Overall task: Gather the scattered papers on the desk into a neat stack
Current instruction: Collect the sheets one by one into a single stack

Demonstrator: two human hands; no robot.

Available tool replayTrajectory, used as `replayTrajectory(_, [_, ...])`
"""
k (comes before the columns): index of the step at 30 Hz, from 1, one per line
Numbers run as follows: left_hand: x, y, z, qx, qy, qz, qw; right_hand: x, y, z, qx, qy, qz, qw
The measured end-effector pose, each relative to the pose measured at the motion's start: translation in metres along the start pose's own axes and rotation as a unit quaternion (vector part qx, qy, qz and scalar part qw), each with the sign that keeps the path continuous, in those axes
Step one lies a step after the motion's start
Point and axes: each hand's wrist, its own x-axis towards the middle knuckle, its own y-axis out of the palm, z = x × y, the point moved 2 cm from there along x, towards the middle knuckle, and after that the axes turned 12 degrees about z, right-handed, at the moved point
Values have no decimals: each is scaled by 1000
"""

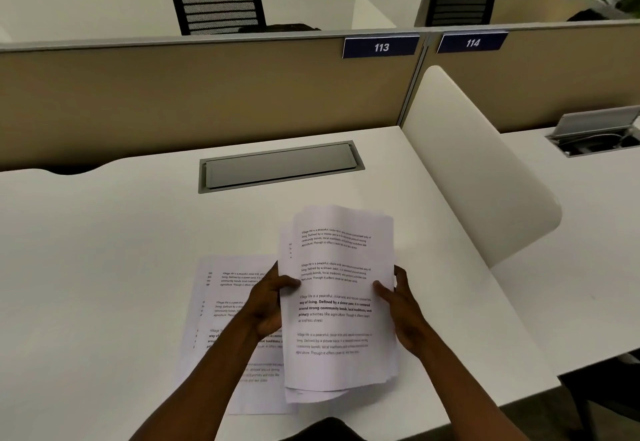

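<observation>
Gripping a bundle of papers between both hands, lifted clear of the desk and tilted toward the camera. Closing the left hand around the bundle's left edge, thumb pressing on the printed face, fingers wrapping behind. Pinching the right edge likewise with the right hand, thumb in front, fingers hidden behind the sheets. Showing ragged, stepped edges at the bottom and top of the bundle, so not yet squared. Risking a sheet slipping out at the bottom, where the lower corners are sagging and fanning loose below both grips. Leaving at least two loose sheets lying flat on the desk just under and beside the left forearm, overlapping each other slightly askew. Risking the forearm dragging or creasing those sheets while lowering the bundle. Passing over, farther back, a closed cable hatch set into the desk, well apart from everything.
</observation>
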Motion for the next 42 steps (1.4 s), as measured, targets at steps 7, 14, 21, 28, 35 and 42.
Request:
replayTrajectory(7, [-2, 2, -8, -8, -19, -40, 999, 7, 3, 7, 131, 14, 95, 987])
replayTrajectory(14, [-11, 3, -16, 207, -25, -33, 977, 9, 5, 7, 14, 22, 70, 997])
replayTrajectory(21, [-10, 6, -9, 300, -17, -72, 951, 8, 16, 8, -235, -8, 55, 970])
replayTrajectory(28, [-13, 7, -6, 333, 65, -140, 930, -8, 11, 34, -109, -141, -8, 984])
replayTrajectory(35, [12, 57, -25, 434, 199, -95, 874, -17, -18, 63, -116, -246, -54, 961])
replayTrajectory(42, [21, 47, -7, 465, 185, -89, 861, -24, -24, 29, -208, -217, -165, 939])
